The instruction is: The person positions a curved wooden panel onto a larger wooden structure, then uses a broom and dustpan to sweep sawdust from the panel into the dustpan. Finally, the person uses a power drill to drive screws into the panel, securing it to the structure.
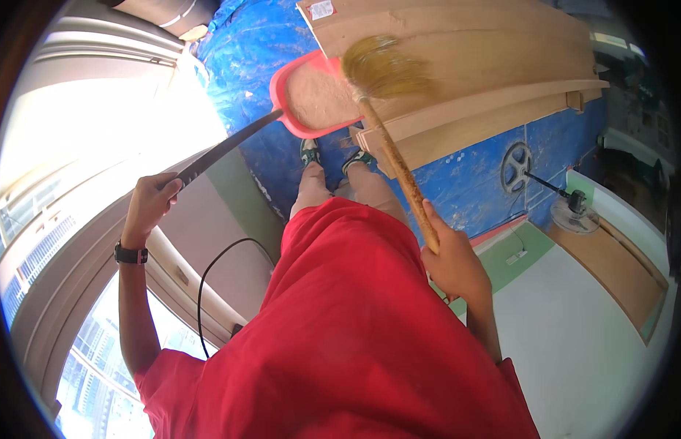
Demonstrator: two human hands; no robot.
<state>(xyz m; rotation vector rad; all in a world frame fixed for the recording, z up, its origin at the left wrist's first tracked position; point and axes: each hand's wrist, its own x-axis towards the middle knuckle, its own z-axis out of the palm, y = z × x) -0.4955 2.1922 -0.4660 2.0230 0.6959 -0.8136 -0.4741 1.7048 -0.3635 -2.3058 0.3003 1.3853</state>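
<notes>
Left fingers (165,182) closed round dustpan handle (231,146), right fingers (432,214) round broom handle (399,168); both likely light, stiff, best gripped there, softer bristles (384,67) ahead.

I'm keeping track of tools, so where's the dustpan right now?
In the head view, the dustpan is at upper centre, slightly left, over the blue sheet, just beyond the shoes and left of the broom head.
</notes>
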